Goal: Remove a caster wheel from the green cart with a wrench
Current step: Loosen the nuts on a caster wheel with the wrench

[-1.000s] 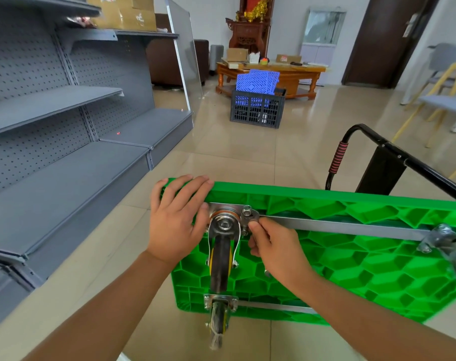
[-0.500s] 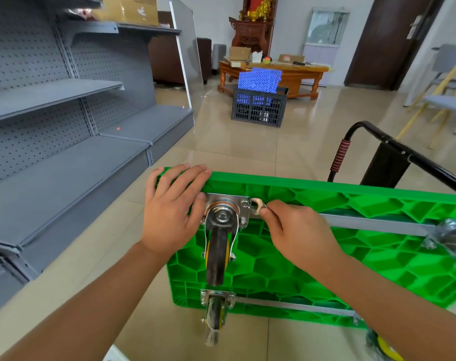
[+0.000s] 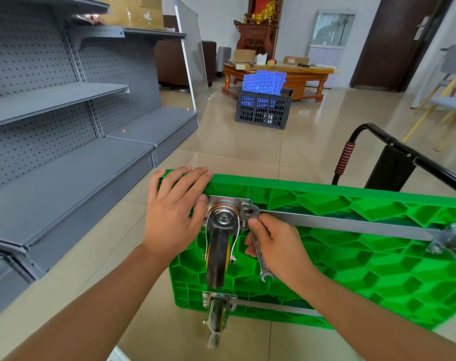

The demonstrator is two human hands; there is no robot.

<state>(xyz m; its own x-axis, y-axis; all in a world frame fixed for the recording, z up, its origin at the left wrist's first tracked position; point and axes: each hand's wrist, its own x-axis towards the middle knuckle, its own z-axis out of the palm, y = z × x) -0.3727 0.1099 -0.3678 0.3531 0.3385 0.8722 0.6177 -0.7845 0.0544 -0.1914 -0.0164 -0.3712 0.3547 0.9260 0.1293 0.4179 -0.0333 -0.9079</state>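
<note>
Green cart lies tipped on its side on the tiled floor, ribbed underside facing the camera, black push handle sticking out behind it to the right.

Target caster wheel is at the upper left corner of the underside. Its mounting plate sits flush against the cart, so the caster is not off yet. A second caster is at the lower corner, and part of a third shows at the right edge of the view.

Left hand: fingers straight and spread, laid flat over the cart's top edge just left of the plate, holding the cart steady. It grips nothing.

Right hand: fingers curled round the shank of a combination wrench. The ring end is at the upper right bolt of the plate; the open end points down, below the hand. Whether the ring is fully seated on the fastener cannot be told.

Progress, judged: early to middle. Cart is positioned, tool is in hand and at the fastener. Fasteners are visible at the right-hand corners of the plate. The left-hand corners are hidden by the left hand, so their state is unknown.

Left to do, as far as can be judged: loosen each remaining fastener, then lift the caster clear.
</note>
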